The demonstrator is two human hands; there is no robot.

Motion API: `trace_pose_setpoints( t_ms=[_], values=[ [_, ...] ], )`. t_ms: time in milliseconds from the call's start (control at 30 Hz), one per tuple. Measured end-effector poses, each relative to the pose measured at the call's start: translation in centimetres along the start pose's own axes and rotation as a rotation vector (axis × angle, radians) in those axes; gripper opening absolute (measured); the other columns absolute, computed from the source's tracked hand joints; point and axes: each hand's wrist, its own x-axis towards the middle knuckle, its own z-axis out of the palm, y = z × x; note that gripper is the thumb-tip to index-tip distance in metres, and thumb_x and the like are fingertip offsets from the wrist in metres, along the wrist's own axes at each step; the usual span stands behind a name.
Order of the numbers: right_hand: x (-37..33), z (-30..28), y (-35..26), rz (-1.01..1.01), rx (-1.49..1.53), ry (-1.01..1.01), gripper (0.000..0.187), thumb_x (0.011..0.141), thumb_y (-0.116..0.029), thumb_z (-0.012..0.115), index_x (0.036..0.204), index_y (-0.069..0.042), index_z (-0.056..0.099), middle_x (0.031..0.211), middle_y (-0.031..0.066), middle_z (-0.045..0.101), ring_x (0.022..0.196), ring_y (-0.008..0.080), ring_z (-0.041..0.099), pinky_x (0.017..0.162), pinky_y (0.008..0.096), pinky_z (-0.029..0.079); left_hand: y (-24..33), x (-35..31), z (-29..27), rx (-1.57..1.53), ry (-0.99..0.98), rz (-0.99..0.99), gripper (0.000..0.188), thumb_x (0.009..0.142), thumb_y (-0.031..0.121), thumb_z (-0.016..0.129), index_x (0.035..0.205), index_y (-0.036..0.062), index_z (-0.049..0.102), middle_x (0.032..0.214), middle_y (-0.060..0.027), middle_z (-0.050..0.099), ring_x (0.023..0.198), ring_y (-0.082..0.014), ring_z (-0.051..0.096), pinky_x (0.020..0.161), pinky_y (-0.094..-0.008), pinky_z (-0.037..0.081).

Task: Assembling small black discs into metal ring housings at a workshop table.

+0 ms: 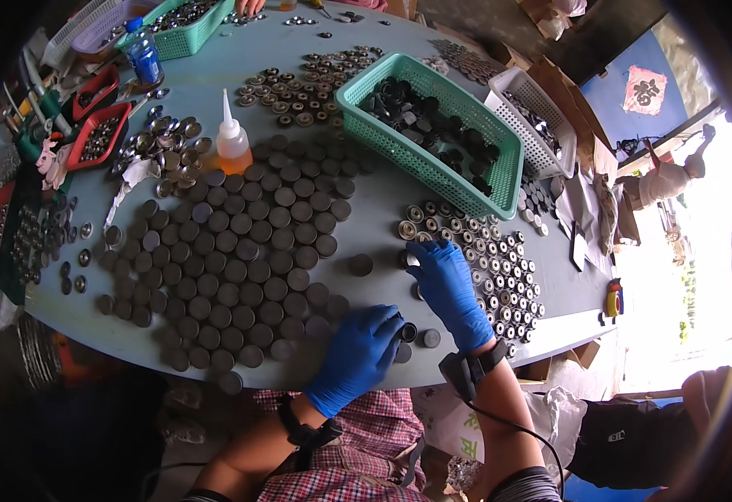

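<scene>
Both of my hands wear blue gloves. My left hand (354, 360) is by the table's front edge, its fingers curled together on a small black round cap (409, 332) with a hollow top. Beside it lie loose dark discs (430, 338). My right hand (445, 284) reaches farther out, its fingertips pinched on a silver round metal piece (411, 260) at the edge of a group of ring-shaped metal parts (500, 280). Left of my hands, many dark grey discs (228, 268) cover the table, closely packed. One dark disc (360, 265) sits apart between them and my right hand.
A green basket (349, 99) of black parts stands beyond my hands, with a white basket (568, 159) to its right. A bottle of orange liquid (233, 149) stands behind the discs. Red trays (115, 117) and a blue bottle (143, 54) are far left. Another person's hand (250, 7) shows at the far edge.
</scene>
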Motion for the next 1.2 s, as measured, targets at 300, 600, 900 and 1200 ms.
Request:
trace_pose_setpoints(
  t_ms=[300,600,900,1200],
  values=[
    [1.8,0.5,0.5,-0.092,0.018,-0.022,0.020,0.075,-0.016,0.072,0.091,-0.005,0.065,0.079,0.0134,0.063,0.080,0.0341,0.061,0.069,0.0444,0.049,-0.3,0.2,-0.2,-0.051,-0.022,-0.012,0.036,0.086,0.012,0.062,0.121,0.0060,0.058,0.127,-0.0119,0.056,0.115,-0.0319,0.055,0.097,-0.0448,0.042],
    [1.8,1.8,-1.2,-0.020,0.015,0.033,0.010,0.075,-0.013,0.069,0.078,-0.006,0.063,0.075,0.0137,0.060,0.076,0.0337,0.059,0.066,0.0435,0.047,0.1,0.2,-0.6,-0.057,-0.050,-0.047,0.038,0.087,0.010,0.061,0.124,0.0045,0.056,0.129,-0.0134,0.056,0.118,-0.0325,0.053,0.099,-0.0446,0.041],
    [1.7,1.0,-4.7,0.161,0.227,0.113,0.033,0.087,-0.021,0.067,0.115,-0.004,0.066,0.100,0.0171,0.064,0.091,0.0344,0.061,0.077,0.0429,0.050,-0.2,-0.6,-0.2,-0.269,0.116,-0.125,0.044,0.093,-0.001,0.046,0.136,-0.0004,0.048,0.128,-0.0224,0.056,0.116,-0.0383,0.056,0.101,-0.0433,0.043],
    [-9.7,-1.2,-4.2,0.224,0.224,-0.083,0.023,0.079,-0.016,0.073,0.100,-0.009,0.068,0.092,0.0105,0.061,0.087,0.0313,0.062,0.073,0.0411,0.051,-0.4,0.0,0.2,-0.155,0.071,-0.032,0.044,0.092,-0.002,0.049,0.135,-0.0001,0.049,0.128,-0.0201,0.057,0.115,-0.0372,0.056,0.101,-0.0426,0.043]
  ],
)
